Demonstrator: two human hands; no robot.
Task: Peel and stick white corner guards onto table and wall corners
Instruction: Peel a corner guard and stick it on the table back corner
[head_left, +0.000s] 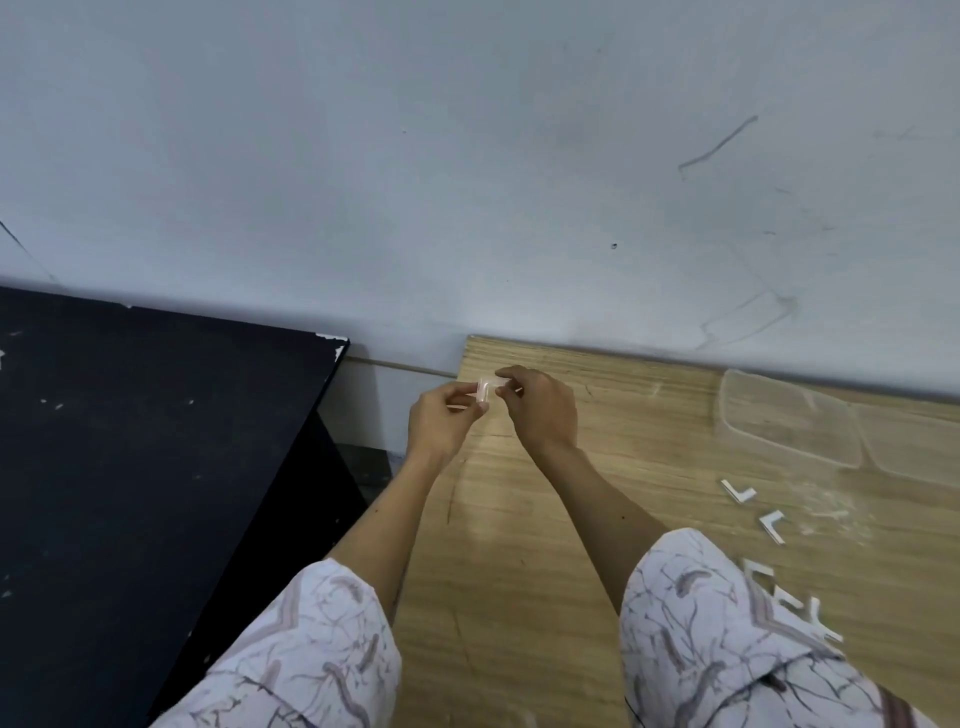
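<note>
To the left of the hands stands a black table (156, 441), no guard visible on its corner. The left hand (441, 421) and right hand (540, 405) both pinch one corner guard (485, 389), probably mid-peel, over the wooden tabletop (519, 519). Further right lie spare guards (769, 525), unstuck, and a clear tub (789, 415) against the grey wall (467, 156).

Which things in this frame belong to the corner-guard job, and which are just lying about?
Job:
- corner guard, pinched between left hand and right hand
- spare corner guards on the wooden table
- wall

Lying about:
- clear plastic containers, on the wooden table near the wall
- black table, at left
</note>
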